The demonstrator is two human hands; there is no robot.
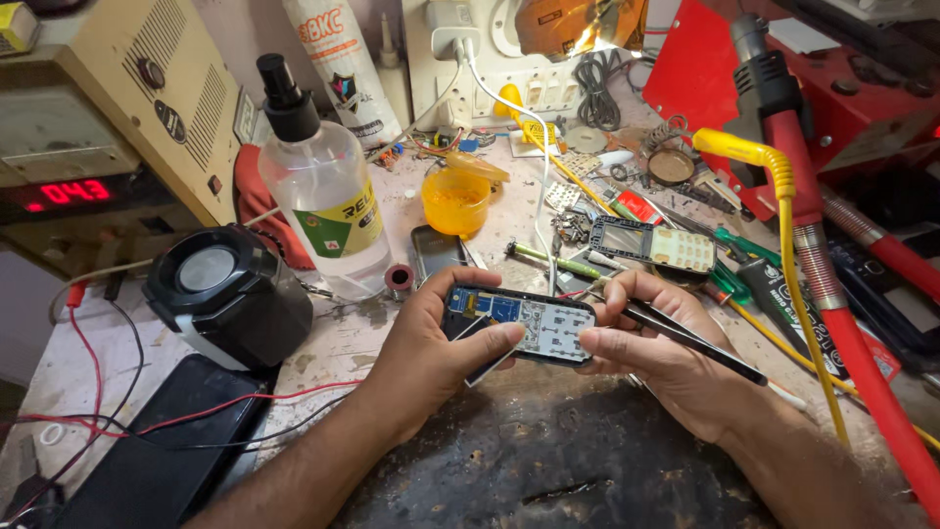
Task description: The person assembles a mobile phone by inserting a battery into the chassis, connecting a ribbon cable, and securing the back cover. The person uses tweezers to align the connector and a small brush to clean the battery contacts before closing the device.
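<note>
My left hand point(431, 348) grips the left end of an opened small phone point(534, 323), its circuit board and white keypad contacts facing up, thumb across the front edge. My right hand point(656, 343) pinches the phone's right end and also holds dark tweezers point(700, 345) that run back over the hand. The phone is held just above a dark worn mat point(548, 460) at the bench's near edge.
A clear spray bottle point(328, 186), a black round speaker point(227, 292), an open orange jar point(456, 199), a phone keypad frame point(654, 245), a second phone point(437, 253), screwdrivers point(553, 260), and a red hot-air handle with yellow cable point(813, 245) crowd the bench. Red and black wires point(147, 421) cross a black slab at left.
</note>
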